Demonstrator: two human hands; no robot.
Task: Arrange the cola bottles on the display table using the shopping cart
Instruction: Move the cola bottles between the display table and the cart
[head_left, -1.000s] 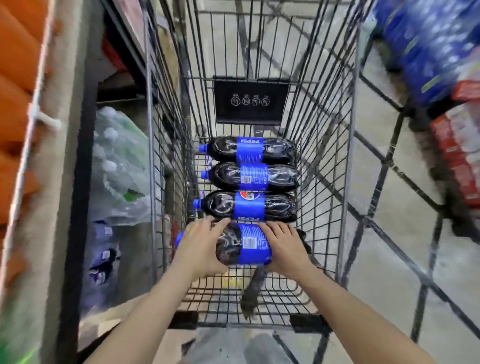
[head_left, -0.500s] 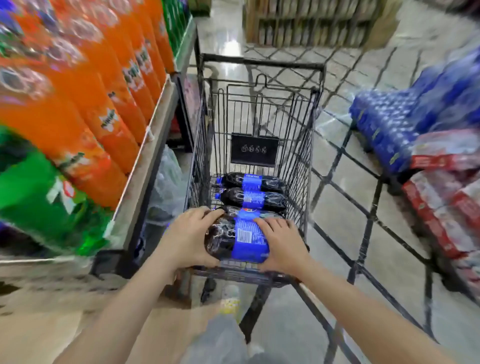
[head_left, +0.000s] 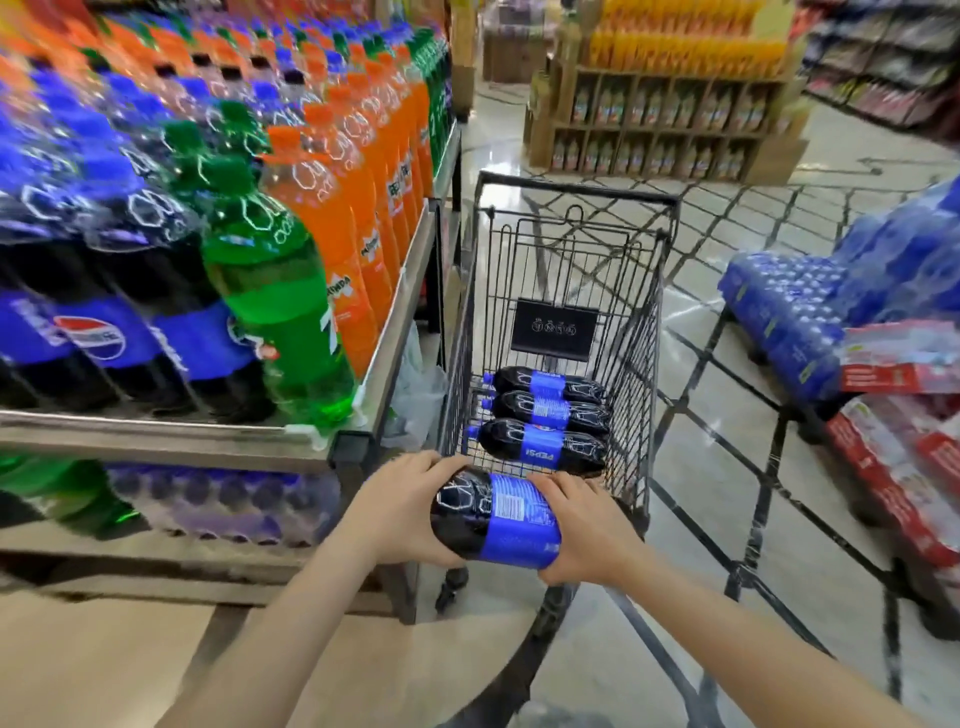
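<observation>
Fingers of both hands around sideways cola bottle, above cart.

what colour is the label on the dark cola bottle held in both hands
Blue, with a white barcode panel, on the dark plastic cola bottle; the head view shows it.

Orange soda bottles stand in a long row along the right side of the upper shelf, with green soda bottles beside them at the near corner. Shrink-wrapped packs of bottles lie on the lower level. Across the tiled floor, a wooden display rack holds yellow and orange drinks. To the right, blue shrink-wrapped packs are stacked above red cartons. A clear plastic bag hangs just beside the shelf's leg.
</observation>
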